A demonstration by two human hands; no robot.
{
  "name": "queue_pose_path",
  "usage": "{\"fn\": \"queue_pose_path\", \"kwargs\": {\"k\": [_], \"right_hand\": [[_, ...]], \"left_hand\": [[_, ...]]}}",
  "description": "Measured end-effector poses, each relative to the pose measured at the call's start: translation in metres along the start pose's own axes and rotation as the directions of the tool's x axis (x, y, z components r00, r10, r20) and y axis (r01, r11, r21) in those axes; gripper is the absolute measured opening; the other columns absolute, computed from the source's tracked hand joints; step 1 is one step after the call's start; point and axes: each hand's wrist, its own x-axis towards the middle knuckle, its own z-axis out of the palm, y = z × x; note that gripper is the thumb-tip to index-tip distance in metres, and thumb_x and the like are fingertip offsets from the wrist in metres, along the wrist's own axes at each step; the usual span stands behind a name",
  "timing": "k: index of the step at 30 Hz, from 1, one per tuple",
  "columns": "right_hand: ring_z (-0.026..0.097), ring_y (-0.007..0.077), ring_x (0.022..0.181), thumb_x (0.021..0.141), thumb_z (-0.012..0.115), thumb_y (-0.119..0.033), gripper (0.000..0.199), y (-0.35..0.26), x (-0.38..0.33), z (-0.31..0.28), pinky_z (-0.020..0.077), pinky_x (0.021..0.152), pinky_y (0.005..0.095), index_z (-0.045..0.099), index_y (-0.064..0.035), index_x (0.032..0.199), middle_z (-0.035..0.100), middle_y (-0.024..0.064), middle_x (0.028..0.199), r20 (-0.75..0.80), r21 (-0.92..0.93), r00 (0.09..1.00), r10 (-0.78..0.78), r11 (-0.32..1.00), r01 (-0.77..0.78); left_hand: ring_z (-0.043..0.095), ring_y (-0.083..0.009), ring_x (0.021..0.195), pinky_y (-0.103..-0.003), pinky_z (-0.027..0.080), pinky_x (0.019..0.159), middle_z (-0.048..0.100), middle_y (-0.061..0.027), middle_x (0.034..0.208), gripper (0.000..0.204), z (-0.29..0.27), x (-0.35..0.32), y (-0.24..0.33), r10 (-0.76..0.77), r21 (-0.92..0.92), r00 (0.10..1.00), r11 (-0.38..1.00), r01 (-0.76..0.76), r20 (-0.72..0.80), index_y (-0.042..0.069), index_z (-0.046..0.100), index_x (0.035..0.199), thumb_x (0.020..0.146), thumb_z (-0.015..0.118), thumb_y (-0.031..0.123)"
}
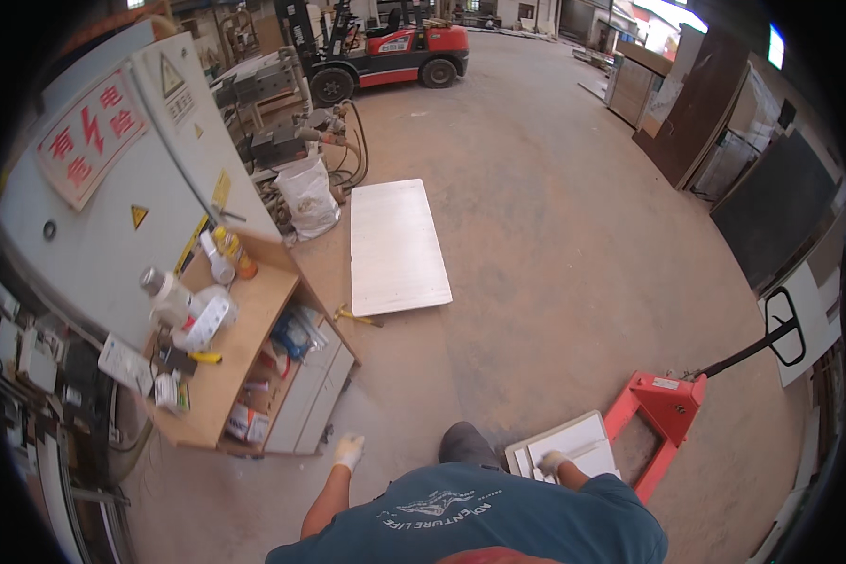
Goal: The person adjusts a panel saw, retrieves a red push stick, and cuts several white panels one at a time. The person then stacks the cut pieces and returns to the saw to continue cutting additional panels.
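My left hand (350, 451), in a pale glove, hangs over the floor beside the wooden cabinet, holding nothing that I can see; its fingers look loosely extended. On the right, my gloved right hand (552, 462) is at the top white board (587, 454) of a small stack, its fingers curled at the board's edge. The stack lies by the forks of a red pallet jack (663, 399). Part of the boards is hidden behind my shirt and arm. Ahead on the floor lies a large white panel (398, 246), with a yellow-handled hammer (357, 318) at its near left corner.
A wooden cabinet (277, 291) with bottles, a power strip and small items stands on the left, before a tall electrical cabinet (94, 216). A white sack (307, 195) and hoses sit beyond. Far back is a red forklift (385, 52). Boards (775, 211) lean along the right.
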Motion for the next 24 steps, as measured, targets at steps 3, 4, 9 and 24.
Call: {"fn": "queue_pose_path", "kwargs": {"k": [3,4,9,24], "right_hand": [[0.072,0.0370,0.105,0.096,0.062,-0.030,0.039,0.033,0.006,0.009,0.0587,0.083,0.0489,0.070,-0.0041,0.124,0.072,0.0229,0.120,0.096,0.469,0.977,0.189,0.857,-0.212],[0.073,0.0365,0.101,0.101,0.057,-0.026,0.039,0.036,0.007,-0.002,0.0602,0.077,0.0496,0.066,0.0003,0.129,0.071,0.0280,0.118,-0.005,0.673,0.968,0.251,0.716,-0.182],[0.072,0.0322,0.106,0.095,0.061,-0.032,0.033,0.034,0.136,-0.276,0.0575,0.086,0.0461,0.078,-0.0084,0.111,0.075,0.0144,0.115,0.154,0.079,0.988,0.015,0.996,-0.027],[0.072,0.0246,0.086,0.090,0.057,-0.016,0.029,-0.340,0.540,-1.223,0.0554,0.083,0.0382,0.073,-0.0004,0.108,0.076,0.0143,0.093,-0.458,0.370,0.845,-0.275,0.806,0.463]], "left_hand": [[0.069,-0.0198,0.070,-0.033,0.054,0.055,0.070,-0.0122,0.103,0.058,-0.034,0.126,0.157,0.091,-0.327,0.964,0.929,-0.172,-0.250,0.004,0.049,0.144,0.097,0.068,0.032],[0.070,-0.0210,0.072,-0.033,0.055,0.056,0.071,-0.0142,0.111,0.067,-0.045,0.154,0.196,0.039,-0.402,0.949,0.900,-0.170,-0.313,0.005,0.042,0.152,0.097,0.068,0.033],[0.061,-0.0168,0.073,-0.032,0.049,0.055,0.063,-0.0128,0.126,0.089,-0.092,0.246,0.336,-0.252,-0.678,0.841,0.715,-0.172,-0.479,0.009,0.025,0.162,0.089,0.075,0.007],[0.059,-0.0347,0.129,-0.042,0.047,0.109,0.059,-0.0186,0.142,0.059,-0.083,0.351,0.380,-0.967,-0.925,0.230,0.017,-0.379,-0.112,-0.002,0.050,0.147,0.097,0.067,0.025]]}}
